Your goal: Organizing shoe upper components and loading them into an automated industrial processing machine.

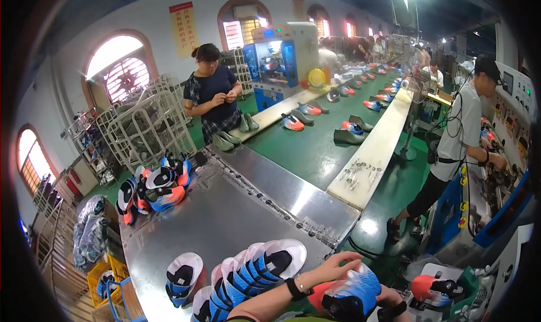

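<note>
A shoe upper (360, 291) in red, white and blue with a dark opening is held up in front of me at the lower edge. My left hand (332, 268), with a black band at the wrist, curls its fingers over the upper's far end. At its right side is my right hand (387, 299), gripping it, with the fingers mostly hidden behind it. To the left, a row of nested blue shoe uppers (251, 277) with pale linings lies on the metal table (236, 209). A smaller stack of uppers (183, 277) is beside that row.
More uppers are heaped (160, 181) at the table's far left corner. Beyond runs a green conveyor (321, 158) carrying shoes and grey lasts. A person (214, 96) stands at its left; another (459, 130) works at a machine on the right. An orange-red upper (425, 288) lies near a green crate (468, 288).
</note>
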`<action>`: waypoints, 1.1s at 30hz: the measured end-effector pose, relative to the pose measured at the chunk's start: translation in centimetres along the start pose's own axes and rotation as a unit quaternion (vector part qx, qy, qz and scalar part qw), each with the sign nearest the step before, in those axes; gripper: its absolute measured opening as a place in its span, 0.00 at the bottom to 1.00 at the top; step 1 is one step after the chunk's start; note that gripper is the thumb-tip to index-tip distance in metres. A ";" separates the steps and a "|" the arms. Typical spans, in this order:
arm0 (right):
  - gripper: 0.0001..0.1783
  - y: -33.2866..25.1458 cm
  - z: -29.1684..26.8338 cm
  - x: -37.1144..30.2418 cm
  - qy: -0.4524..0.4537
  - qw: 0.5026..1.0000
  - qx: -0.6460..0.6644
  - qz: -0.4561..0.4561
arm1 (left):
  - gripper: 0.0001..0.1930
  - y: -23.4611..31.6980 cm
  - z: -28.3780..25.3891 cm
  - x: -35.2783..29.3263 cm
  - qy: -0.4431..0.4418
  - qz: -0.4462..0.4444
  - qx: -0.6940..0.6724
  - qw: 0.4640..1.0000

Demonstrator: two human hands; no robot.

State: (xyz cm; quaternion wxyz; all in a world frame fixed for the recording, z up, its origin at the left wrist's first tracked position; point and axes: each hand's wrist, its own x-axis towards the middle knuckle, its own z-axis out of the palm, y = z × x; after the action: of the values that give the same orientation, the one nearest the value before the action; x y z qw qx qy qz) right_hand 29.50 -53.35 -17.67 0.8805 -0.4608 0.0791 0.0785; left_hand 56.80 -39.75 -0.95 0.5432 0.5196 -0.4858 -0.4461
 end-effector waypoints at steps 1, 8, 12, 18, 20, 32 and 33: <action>0.44 -1.9 1.3 1.2 -0.012 1.000 -0.005 0.017 | 0.18 0.4 0.5 -0.1 -0.044 -0.005 0.020 0.999; 0.40 -6.0 5.9 5.3 -0.040 0.995 -0.062 0.060 | 0.25 -4.0 2.6 1.7 -0.198 -0.087 0.069 0.974; 0.37 -7.9 7.3 3.9 0.036 0.982 -0.173 0.070 | 0.29 -3.3 2.7 1.4 -0.200 -0.128 0.137 0.962; 0.25 -15.7 13.2 -1.6 0.223 0.866 -0.445 -0.044 | 0.29 -8.0 1.9 -0.2 0.009 -0.200 -0.001 0.980; 0.21 -16.6 13.9 -4.3 0.119 0.925 -0.361 -0.019 | 0.29 -9.1 0.7 -0.7 0.081 -0.241 -0.061 0.965; 0.46 -17.0 17.2 -1.8 0.196 0.757 -0.580 -0.227 | 0.28 -10.2 2.9 6.4 0.088 -0.137 -0.450 0.878; 0.50 -16.9 16.9 -1.9 0.261 0.689 -0.614 -0.282 | 0.28 -6.2 4.9 6.8 0.063 -0.099 -0.393 0.912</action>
State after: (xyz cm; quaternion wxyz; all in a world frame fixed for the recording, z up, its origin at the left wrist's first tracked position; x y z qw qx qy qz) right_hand 32.40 -49.06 5.80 0.3251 -0.9014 0.1062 -0.2657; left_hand 53.00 -47.53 -6.71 0.6860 0.3368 -0.1817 -0.6188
